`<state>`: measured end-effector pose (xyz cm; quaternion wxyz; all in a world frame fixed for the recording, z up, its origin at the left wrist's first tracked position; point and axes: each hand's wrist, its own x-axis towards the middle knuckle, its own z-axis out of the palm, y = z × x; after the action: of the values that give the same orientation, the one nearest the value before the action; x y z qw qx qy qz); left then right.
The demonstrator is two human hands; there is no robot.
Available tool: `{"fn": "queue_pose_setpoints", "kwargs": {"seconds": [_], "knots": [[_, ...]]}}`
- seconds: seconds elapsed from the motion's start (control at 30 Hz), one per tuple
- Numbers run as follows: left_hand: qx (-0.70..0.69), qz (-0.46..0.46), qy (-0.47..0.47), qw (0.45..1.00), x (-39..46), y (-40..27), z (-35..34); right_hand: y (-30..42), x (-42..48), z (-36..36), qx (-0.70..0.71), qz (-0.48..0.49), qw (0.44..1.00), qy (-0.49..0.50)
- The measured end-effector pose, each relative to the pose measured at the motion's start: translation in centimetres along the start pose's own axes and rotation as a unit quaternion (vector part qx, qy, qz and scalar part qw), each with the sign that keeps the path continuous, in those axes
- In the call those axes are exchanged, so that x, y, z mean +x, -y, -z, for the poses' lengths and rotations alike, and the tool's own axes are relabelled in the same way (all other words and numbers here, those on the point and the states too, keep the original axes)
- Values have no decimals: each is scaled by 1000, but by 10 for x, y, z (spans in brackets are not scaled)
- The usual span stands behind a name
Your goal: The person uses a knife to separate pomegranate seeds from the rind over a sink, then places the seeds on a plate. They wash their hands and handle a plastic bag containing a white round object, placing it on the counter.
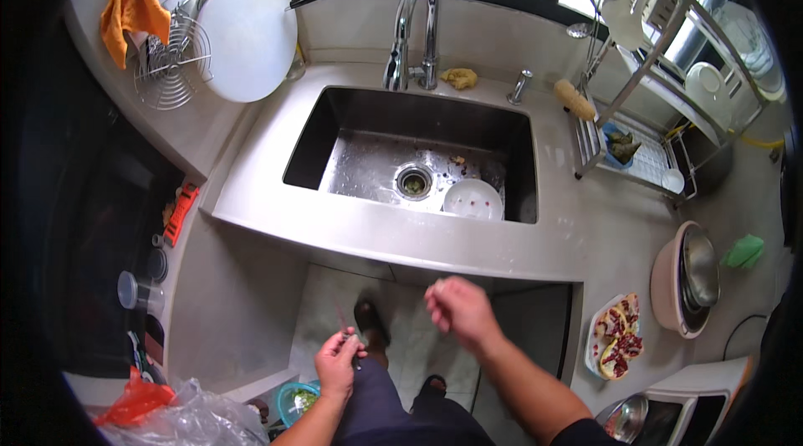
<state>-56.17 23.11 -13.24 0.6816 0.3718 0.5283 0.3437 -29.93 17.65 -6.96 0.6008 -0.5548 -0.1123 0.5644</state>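
Low over my lap, in front of the sink counter, my left hand (pixel 339 361) pinches a thin reddish stem-like strand (pixel 340 314); something small and dark shows at its fingers, too small to name. My right hand (pixel 461 311) is raised to the right of it, its fingers curled; whether something lies within them cannot be told. Beyond both hands is the steel sink (pixel 370 160), where a white plate (pixel 473 200) with a few red seeds lies near the drain. A teal basket (pixel 290 405) with green plant pieces stands below, beside my left forearm.
Opened pomegranate pieces (pixel 618 345) lie in a tray on the right counter, near a pink basin (pixel 668 283) holding metal bowls. A chrome faucet (pixel 428 32) rises behind the sink, a dish rack (pixel 652 82) at its right. Plastic bags (pixel 188 414) lie at the lower left.
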Motion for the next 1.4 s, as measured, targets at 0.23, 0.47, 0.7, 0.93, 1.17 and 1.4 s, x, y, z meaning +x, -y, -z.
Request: {"fn": "queue_pose_setpoints", "kwargs": {"seconds": [0.23, 0.47, 0.7, 0.93, 1.17, 1.4], "knots": [[-81, 68, 57, 993, 85, -101, -9, 118, 197, -1, -615, 149, 741, -224], [-33, 153, 185, 970, 200, -210, -77, 203, 395, -21, -386, 359, 828, -191], [-12, 209, 236, 949, 292, -211, -170, 166, 417, 3, -530, 358, 761, -110], [-48, 205, 105, 972, 311, -183, -223, 108, 352, -70, -168, 44, 970, -170], [69, 201, 172, 962, 322, -165, -252, 112, 319, -71, -147, 68, 969, -185], [129, 148, 209, 958, 287, -176, -231, 117, 328, -52, -25, -37, 996, -80]]}}
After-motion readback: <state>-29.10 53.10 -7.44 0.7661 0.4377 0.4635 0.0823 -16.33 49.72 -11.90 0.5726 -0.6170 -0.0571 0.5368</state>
